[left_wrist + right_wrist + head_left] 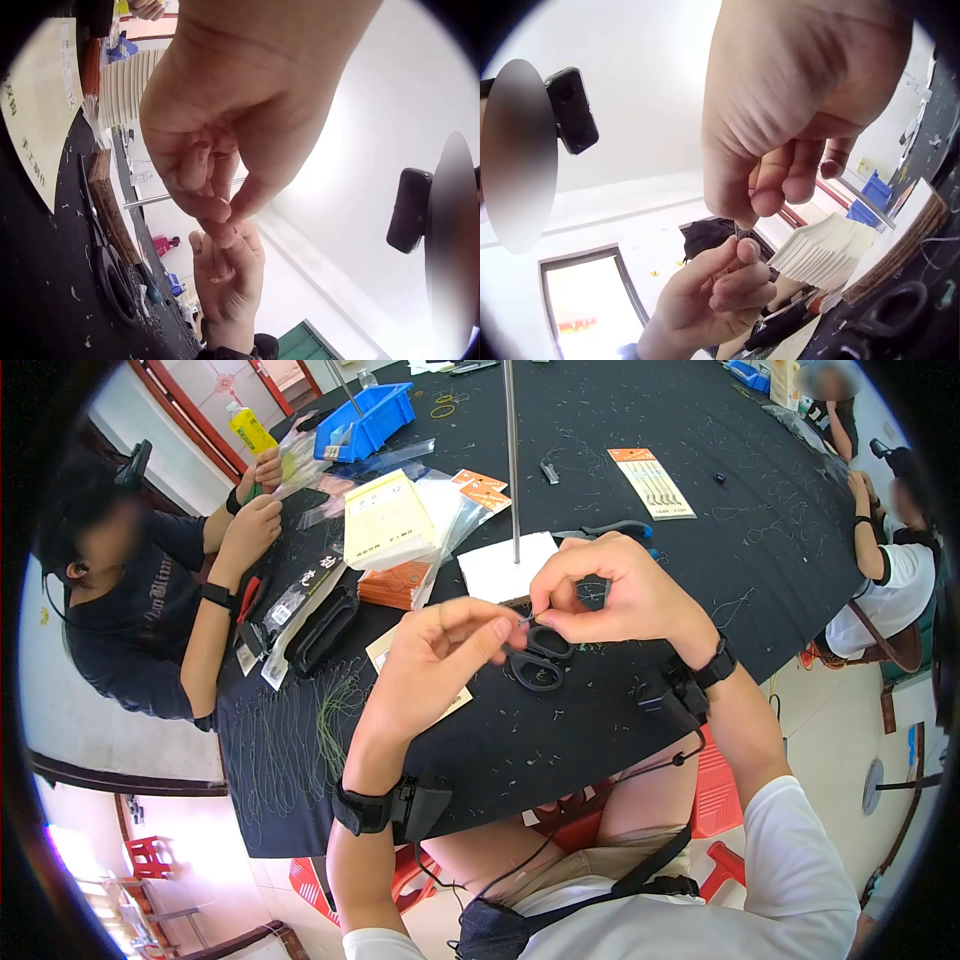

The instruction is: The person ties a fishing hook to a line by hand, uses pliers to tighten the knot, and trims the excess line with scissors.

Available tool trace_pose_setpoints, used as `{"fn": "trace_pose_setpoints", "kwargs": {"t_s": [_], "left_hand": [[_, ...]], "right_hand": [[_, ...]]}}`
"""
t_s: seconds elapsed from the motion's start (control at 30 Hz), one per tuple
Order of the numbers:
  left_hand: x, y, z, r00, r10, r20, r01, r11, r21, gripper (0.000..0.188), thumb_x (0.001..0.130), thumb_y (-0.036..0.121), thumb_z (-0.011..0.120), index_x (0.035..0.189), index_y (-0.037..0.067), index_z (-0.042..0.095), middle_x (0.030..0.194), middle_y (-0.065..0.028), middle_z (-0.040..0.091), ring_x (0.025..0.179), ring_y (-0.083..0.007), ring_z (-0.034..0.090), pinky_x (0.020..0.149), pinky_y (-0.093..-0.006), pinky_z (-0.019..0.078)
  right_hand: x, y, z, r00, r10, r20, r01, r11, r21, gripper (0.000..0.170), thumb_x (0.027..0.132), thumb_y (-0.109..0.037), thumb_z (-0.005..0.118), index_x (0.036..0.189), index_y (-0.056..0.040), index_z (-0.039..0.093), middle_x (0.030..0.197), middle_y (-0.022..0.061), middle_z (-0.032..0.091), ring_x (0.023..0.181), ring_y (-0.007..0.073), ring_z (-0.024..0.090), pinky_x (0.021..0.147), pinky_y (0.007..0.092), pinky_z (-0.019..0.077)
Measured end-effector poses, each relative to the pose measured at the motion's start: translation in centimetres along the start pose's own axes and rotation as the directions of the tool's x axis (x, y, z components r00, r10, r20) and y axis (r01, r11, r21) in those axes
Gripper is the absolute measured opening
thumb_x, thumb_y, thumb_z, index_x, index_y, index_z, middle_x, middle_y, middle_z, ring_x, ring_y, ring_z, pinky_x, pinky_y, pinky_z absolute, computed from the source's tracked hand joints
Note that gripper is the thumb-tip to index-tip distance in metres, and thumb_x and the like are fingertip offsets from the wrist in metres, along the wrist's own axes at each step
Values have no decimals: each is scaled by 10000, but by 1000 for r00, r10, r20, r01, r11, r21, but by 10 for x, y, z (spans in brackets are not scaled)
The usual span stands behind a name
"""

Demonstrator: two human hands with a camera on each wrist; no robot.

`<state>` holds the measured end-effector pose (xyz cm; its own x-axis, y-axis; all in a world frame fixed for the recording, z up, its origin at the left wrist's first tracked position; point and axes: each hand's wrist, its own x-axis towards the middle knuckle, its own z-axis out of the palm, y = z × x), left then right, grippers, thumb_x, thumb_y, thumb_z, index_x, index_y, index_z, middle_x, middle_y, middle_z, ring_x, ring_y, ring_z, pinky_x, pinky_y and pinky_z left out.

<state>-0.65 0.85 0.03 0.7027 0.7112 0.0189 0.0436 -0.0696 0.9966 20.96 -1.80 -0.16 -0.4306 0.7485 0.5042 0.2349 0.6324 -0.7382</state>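
Both hands meet above the dark cloth, fingertips close together. The left hand (425, 665) pinches a tiny, thin item (527, 620) between thumb and finger. Opposite it, the right hand (625, 595) has thumb and forefinger pinched at the same small item. In the right wrist view a small dark piece (740, 231) shows between the two hands' fingertips; its exact shape is too small to tell. Black-handled scissors (538, 672) lie on the cloth just below the fingers. A white-topped block (490, 568) with an upright metal rod (512, 460) stands behind them.
Green line (335, 710) lies spread at the left of the black tablecloth (590, 730). Stacked cream cards (390, 520), a blue bin (365, 422), a card of hooks (652, 485) and blue-handled pliers (620, 528) lie farther back. Other people sit left and right.
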Motion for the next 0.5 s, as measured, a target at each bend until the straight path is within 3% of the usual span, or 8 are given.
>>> {"fn": "trace_pose_setpoints", "kwargs": {"t_s": [0.07, 0.17, 0.23, 0.27, 0.37, 0.5], "left_hand": [[1, 1, 1, 997, 32, -68, -36, 998, -52, 177, 880, 104, 554, 992, -15, 620, 911, -62, 646, 792, -101, 591, 675, -223, 462], [1, 1, 1, 980, 18, -196, -37, 995, -97, 192, 879, 109, 560, 1009, -19, 616, 935, -74, 643, 836, -114, 588, 706, -231, 466], [2, -7, 5, 988, 90, -126, -98, 993, -61, 201, 872, 115, 554, 1003, -21, 622, 914, -82, 644, 759, -76, 554, 641, -196, 432], [1, -4, 1, 999, 41, -36, -42, 998, -53, 195, 875, 115, 571, 1008, -18, 621, 897, -74, 651, 806, -107, 595, 690, -228, 472], [-1, 0, -1, 998, -42, 37, 41, 999, 20, 190, 876, 119, 571, 996, -19, 624, 887, -66, 657, 774, -95, 597, 658, -215, 468], [-1, -1, 0, 998, -53, 17, 53, 999, 3, 167, 868, 119, 582, 955, -15, 631, 860, -56, 653, 695, -72, 564, 622, -200, 450]], "right_hand": [[0, -3, -1, 998, 56, -10, -56, 998, 34, 61, 729, -48, 638, 784, -47, 611, 523, -18, 513, 480, 46, 441, 473, 217, 356], [0, -1, -1, 1000, 17, 3, -17, 1000, -2, 66, 726, -49, 643, 785, -47, 614, 529, -14, 521, 479, 50, 450, 473, 218, 360], [0, 0, -2, 1000, 8, 4, -8, 1000, -9, 68, 725, -49, 644, 787, -49, 616, 530, -13, 525, 478, 51, 453, 475, 218, 364], [0, 0, -2, 1000, 0, 6, 0, 1000, -18, 71, 723, -49, 645, 789, -50, 617, 530, -12, 529, 477, 52, 457, 477, 219, 368], [0, 0, -3, 1000, -2, 21, 2, 1000, -23, 77, 724, -47, 645, 796, -50, 618, 538, -10, 536, 484, 54, 463, 482, 218, 374], [-1, 0, -2, 999, 13, 41, -14, 1000, 10, 81, 730, -51, 643, 807, -47, 618, 549, -10, 542, 495, 54, 467, 488, 218, 378]]}}
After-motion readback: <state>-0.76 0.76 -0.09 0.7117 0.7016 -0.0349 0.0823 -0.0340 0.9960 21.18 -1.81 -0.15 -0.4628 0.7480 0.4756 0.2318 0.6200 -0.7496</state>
